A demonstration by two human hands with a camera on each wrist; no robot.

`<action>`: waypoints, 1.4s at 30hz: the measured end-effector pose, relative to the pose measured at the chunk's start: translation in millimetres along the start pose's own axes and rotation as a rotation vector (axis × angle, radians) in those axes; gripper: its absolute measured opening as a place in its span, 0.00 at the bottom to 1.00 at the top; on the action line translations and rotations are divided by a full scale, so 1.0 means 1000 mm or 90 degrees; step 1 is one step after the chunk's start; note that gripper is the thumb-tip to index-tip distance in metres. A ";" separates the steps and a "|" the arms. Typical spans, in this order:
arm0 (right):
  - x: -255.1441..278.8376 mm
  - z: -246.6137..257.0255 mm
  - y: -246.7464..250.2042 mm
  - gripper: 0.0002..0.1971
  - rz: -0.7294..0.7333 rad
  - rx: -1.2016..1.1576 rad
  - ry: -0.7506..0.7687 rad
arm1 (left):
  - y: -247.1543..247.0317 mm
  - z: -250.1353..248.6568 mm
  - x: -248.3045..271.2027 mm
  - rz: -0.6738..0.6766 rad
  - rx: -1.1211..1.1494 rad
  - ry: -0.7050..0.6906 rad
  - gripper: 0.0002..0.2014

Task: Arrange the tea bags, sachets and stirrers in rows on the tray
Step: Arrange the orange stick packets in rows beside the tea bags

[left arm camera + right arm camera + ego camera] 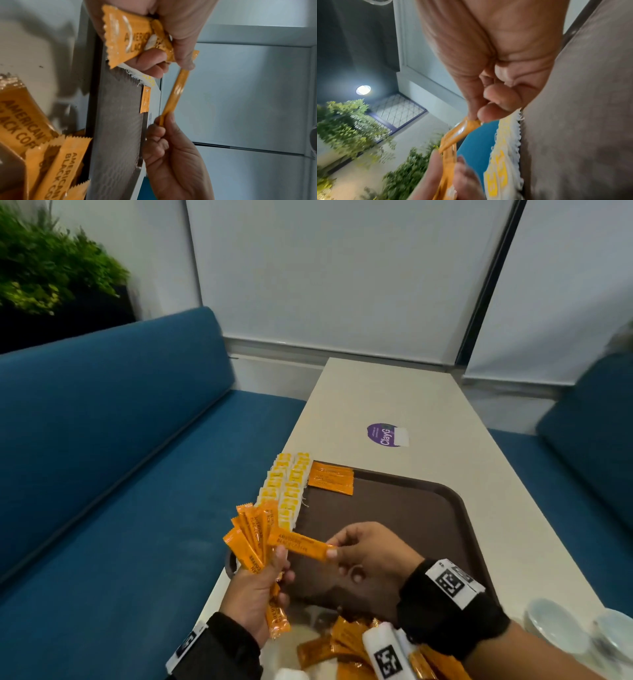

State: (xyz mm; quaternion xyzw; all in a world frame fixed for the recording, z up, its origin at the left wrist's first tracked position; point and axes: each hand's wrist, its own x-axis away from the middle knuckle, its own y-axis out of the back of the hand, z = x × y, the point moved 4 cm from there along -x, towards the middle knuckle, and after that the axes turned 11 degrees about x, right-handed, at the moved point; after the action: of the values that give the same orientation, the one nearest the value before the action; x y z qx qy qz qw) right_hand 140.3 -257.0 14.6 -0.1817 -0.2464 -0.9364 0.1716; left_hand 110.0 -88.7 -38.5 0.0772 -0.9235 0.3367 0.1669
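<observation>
My left hand [251, 587] is raised over the tray's [394, 508] near-left corner, fingers curled round a fanned bunch of sachets [251, 534], about five. My right hand [370, 556] pinches one sachet [301, 543] by its end, level, above the tray. Tea bags [286, 487] sit in two rows along the tray's left edge. About three sachets [331, 477] lie at the far-left corner.

Orange coffee sachets [252, 537] fanned upright, one [301, 543] level; yellow tea bags [286, 487] in two rows on brown tray [404, 508], far left.
</observation>
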 end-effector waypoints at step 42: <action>-0.193 -0.013 0.085 0.23 -0.207 0.404 -0.262 | 0.000 0.000 -0.032 -0.046 -0.158 0.157 0.09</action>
State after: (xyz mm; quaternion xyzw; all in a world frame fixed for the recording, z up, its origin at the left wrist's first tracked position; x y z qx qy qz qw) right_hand 340.8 -289.2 -44.0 -0.2619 -0.5779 -0.7728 0.0159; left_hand 139.9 -87.4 -50.3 0.0476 -0.9272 0.2206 0.2990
